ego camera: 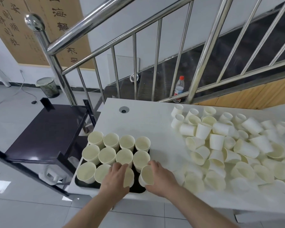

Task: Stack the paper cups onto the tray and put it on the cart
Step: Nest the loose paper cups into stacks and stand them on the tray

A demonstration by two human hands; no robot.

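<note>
**Two cups held over a nearly full tray**

A black tray sat at the near left corner of the white desk, packed with upright paper cups in rows. The left hand had its grip curled round a cup in the tray's near row, fingers wrapped over the rim. The right hand gripped a tilted cup at the tray's near right corner (its mouth faced the camera). A loose pile of cups, many lying on their sides, covered the desk's right half, well apart from the tray. The dark cart stood just left of the desk, below its edge. A bottle stood behind the railing.
</note>
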